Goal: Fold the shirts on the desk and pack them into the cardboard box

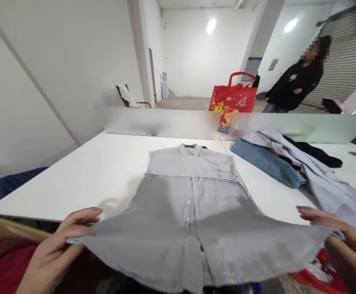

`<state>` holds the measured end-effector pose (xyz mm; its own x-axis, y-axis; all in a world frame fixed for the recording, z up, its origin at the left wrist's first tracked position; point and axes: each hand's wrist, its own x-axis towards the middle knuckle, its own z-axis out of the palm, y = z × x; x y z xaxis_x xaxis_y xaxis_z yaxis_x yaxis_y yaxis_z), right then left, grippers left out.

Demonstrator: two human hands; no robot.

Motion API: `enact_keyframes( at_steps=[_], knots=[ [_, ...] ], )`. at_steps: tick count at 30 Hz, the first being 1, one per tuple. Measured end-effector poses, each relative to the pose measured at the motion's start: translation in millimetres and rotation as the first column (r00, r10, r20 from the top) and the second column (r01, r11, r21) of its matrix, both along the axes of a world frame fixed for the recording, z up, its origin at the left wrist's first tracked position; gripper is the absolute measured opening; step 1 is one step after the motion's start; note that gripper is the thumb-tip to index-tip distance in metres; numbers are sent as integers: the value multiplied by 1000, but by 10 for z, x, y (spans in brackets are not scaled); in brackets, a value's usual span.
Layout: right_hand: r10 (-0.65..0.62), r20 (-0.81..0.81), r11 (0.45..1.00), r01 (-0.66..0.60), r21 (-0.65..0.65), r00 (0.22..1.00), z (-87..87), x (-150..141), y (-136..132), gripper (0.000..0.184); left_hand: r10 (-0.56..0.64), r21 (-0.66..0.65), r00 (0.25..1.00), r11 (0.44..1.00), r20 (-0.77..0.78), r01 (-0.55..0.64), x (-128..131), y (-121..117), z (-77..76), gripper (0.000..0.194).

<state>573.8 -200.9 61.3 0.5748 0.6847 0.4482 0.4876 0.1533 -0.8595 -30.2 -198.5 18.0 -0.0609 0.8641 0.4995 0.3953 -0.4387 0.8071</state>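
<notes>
This looks like a plain office-type room in commercial premises, shown by the white desk with its frosted divider across mid-frame, the chair and water dispenser beyond it left of centre, and the ribbed roller shutter at upper right.

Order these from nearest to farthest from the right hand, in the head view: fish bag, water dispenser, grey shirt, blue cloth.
1. Grey shirt: its edge in the right hand.
2. Blue cloth: on the table, ahead and left.
3. Fish bag: behind the frosted screen.
4. Water dispenser: far back, left.
</notes>
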Motion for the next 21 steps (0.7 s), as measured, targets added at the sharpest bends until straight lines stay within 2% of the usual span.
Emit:
enact_keyframes(
  at_steps=[2,3,5,8,11,14,16,19,21],
  knots=[
    [213,-92,976,-217,-33,973,55,42,394,37,-6,-32,987,999,160,11,127,344,102,13],
    [273,-152,960,-279,-18,950,91,55,630,38,-4,-50,973,999,229,16,193,546,170,15],
    [316,-243,947,-321,23,917,179,65,1154,40,5,-85,949,996,315,23,300,1011,332,21],
    [377,-298,919,-393,7,877,289,66,1991,35,-5,-118,927,992,376,54,393,1854,564,30],
    [412,-367,894,-447,-13,834,234,67,2785,35,-32,-178,915,978,402,112,503,2781,629,40],
    [338,-433,902,-419,-103,836,-48,47,3411,40,98,-365,959,931,265,6,696,3542,435,40],
    [239,-449,906,-364,-215,861,-298,32,3667,39,159,-454,971,889,176,-64,828,3839,213,37],
    [167,-453,899,-324,-294,876,-597,73,3776,35,178,-511,980,853,94,-106,919,3962,-96,32],
    [204,-464,882,-367,-295,862,-685,160,3708,36,158,-531,986,841,51,-107,885,3911,-222,29]
  ],
)
